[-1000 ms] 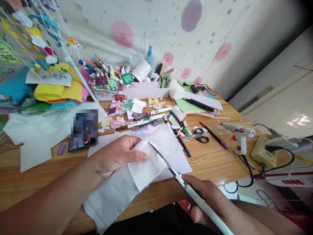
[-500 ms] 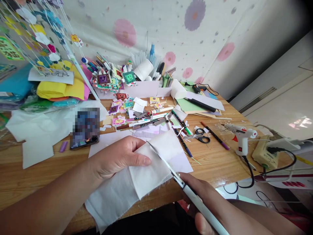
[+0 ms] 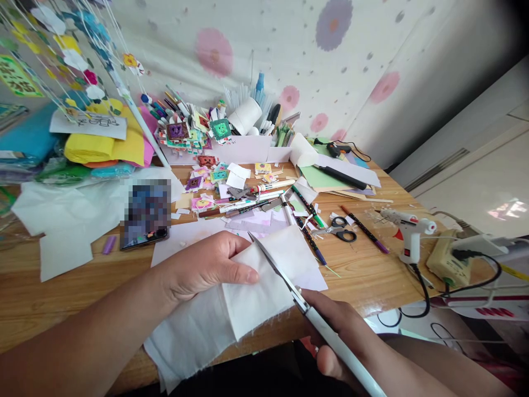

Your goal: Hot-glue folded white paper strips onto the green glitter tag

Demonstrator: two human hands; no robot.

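Note:
My left hand [image 3: 206, 266] pinches a folded strip of white cloth [image 3: 258, 300] between thumb and fingers, above the front of the table. The cloth's frayed lower end hangs towards the table edge. Wrapped round the long pale handle of a pair of scissors [image 3: 336, 343] is my right hand [image 3: 345, 322]. The blades lie slantwise across the cloth, just right of my left thumb, with the tip pointing away from me. One blade shows on top; the cloth hides the other.
A phone [image 3: 146, 215] lies left of my hands. Beyond the cloth are scattered markers [image 3: 306, 207], paper scraps and black-handled scissors [image 3: 344, 229]. A white glue gun [image 3: 411, 234] stands at right beside a power strip [image 3: 448, 259] with cables. Pen holders and hanging paper decorations [image 3: 88, 77] are at the back.
The upper scissor blade has turned slightly and looks broader over the cloth. My right thumb has shifted a little up and left. The left hand keeps its grip; the view has moved slightly.

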